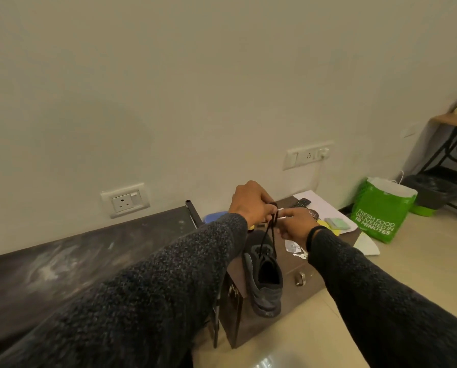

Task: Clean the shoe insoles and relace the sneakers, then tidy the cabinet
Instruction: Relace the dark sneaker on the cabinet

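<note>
A dark grey sneaker (266, 280) stands on top of a low brown cabinet (299, 293), its heel toward me. Two strands of its black lace (271, 229) run up from the eyelets to my hands. My left hand (251, 201) is closed around the lace ends above the shoe. My right hand (295, 223) pinches the lace beside it, fingers touching the left hand. Both arms wear dark knit sleeves. The insole is not visible.
A dark marbled counter (76, 261) runs along the wall at left. On the cabinet lie papers (323, 205), a remote (300, 202), sticky notes (336, 224) and a blue lid (212, 216). A green bag (381, 212) and a dark bin (431, 191) stand on the floor at right.
</note>
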Motion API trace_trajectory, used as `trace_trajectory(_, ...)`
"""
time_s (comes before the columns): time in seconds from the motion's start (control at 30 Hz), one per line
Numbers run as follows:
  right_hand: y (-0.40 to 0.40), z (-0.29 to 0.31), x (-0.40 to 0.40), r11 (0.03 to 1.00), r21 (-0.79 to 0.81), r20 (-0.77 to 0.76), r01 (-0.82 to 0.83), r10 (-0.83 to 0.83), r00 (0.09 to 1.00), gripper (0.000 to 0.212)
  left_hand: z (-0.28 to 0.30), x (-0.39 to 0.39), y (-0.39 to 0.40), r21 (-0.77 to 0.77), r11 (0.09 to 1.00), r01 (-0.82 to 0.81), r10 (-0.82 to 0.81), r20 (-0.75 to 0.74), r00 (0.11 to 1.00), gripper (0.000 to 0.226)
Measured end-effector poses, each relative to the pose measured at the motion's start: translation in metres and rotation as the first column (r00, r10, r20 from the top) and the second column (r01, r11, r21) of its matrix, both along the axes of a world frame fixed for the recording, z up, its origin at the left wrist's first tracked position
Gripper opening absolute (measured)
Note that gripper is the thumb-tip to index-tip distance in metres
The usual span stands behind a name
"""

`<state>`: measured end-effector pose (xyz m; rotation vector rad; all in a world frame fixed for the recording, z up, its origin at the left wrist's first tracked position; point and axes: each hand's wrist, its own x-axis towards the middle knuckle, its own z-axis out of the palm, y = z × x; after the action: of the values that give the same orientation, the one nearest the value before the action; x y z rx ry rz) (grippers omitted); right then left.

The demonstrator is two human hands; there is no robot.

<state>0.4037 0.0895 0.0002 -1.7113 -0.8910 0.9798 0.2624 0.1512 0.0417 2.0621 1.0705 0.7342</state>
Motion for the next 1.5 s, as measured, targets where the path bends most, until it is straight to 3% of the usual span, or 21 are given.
trace_trajectory(0.13, -0.002, -0.005, 0.004, 0.966, 0.073, -0.264, -0.248, 0.258, 0.929, 0.025, -0.016, 0.006, 0.016, -0.142, 0.977, -0.159, 0.171, 0.078, 0.982, 0.007)
trace_trajectory(0.33, -0.006, -0.01, 0.013, 0.939, 0.029, -0.331, -0.341, 0.331, 0.884, 0.028, -0.064, 0.008, 0.031, -0.443, 0.856, -0.266, 0.362, 0.147, 0.92, 0.02)
trace_trajectory(0.43, -0.005, -0.01, 0.015, 0.938, -0.031, -0.118, -0.344, 0.339, 0.934, 0.048, -0.082, 0.009, 0.025, -0.574, 0.781, -0.245, 0.36, 0.093, 0.928, 0.023)
trace_trajectory(0.53, -0.006, -0.005, 0.017, 0.922, -0.093, 0.164, -0.376, 0.387, 0.907, 0.039, -0.091, 0.004, 0.011, -0.736, 0.653, -0.176, 0.314, 0.052, 0.948, 0.027)
trace_trajectory(0.63, -0.003, 0.0, 0.02, 0.868, -0.257, 0.45, -0.424, 0.496, 0.743, 0.031, -0.096, -0.008, -0.011, -0.902, 0.431, -0.032, 0.254, 0.088, 0.963, 0.024)
trace_trajectory(0.73, 0.0, 0.004, 0.009, 0.797, -0.435, 0.675, -0.42, 0.597, 0.434, 0.023, -0.111, -0.01, -0.029, -0.978, 0.164, 0.13, 0.233, 0.167, 0.958, 0.009)
trace_trajectory(0.83, -0.002, 0.004, -0.01, 0.76, -0.507, 0.787, -0.406, 0.6, 0.143, 0.022, -0.129, -0.001, -0.04, -0.963, 0.009, 0.27, 0.294, 0.261, 0.92, 0.008)
trace_trajectory(0.97, -0.017, -0.008, -0.025, 0.744, -0.545, 0.779, -0.387, 0.62, 0.093, 0.026, -0.138, 0.015, -0.044, -0.936, -0.048, 0.349, 0.427, 0.296, 0.854, 0.027)
trace_trajectory(1.07, -0.04, -0.021, -0.022, 0.77, -0.452, 0.855, -0.449, 0.518, 0.026, 0.023, -0.144, 0.023, -0.036, -0.925, -0.081, 0.37, 0.487, 0.287, 0.825, 0.042)
trace_trajectory(1.1, -0.047, -0.029, -0.017, 0.79, -0.383, 0.882, -0.479, 0.466, 0.064, 0.023, -0.144, 0.024, -0.033, -0.922, -0.092, 0.376, 0.485, 0.288, 0.826, 0.041)
trace_trajectory(1.23, -0.065, -0.062, 0.0, 0.879, -0.054, 0.885, -0.474, 0.262, 0.385, 0.019, -0.142, 0.018, -0.023, -0.913, -0.101, 0.395, 0.485, 0.302, 0.821, 0.029)
trace_trajectory(1.37, -0.071, -0.087, 0.007, 0.9, 0.019, 0.801, -0.436, 0.247, 0.545, 0.022, -0.137, 0.007, -0.016, -0.909, -0.083, 0.409, 0.522, 0.31, 0.795, 0.022)
trace_trajectory(1.43, -0.073, -0.094, 0.008, 0.924, 0.064, 0.67, -0.376, 0.24, 0.703, 0.023, -0.134, 0.006, -0.018, -0.936, -0.023, 0.351, 0.481, 0.297, 0.825, 0.025)
trace_trajectory(1.5, -0.074, -0.098, 0.006, 0.952, 0.123, 0.501, -0.279, 0.183, 0.846, 0.022, -0.135, 0.009, -0.024, -0.961, 0.101, 0.257, 0.451, 0.275, 0.849, 0.016)
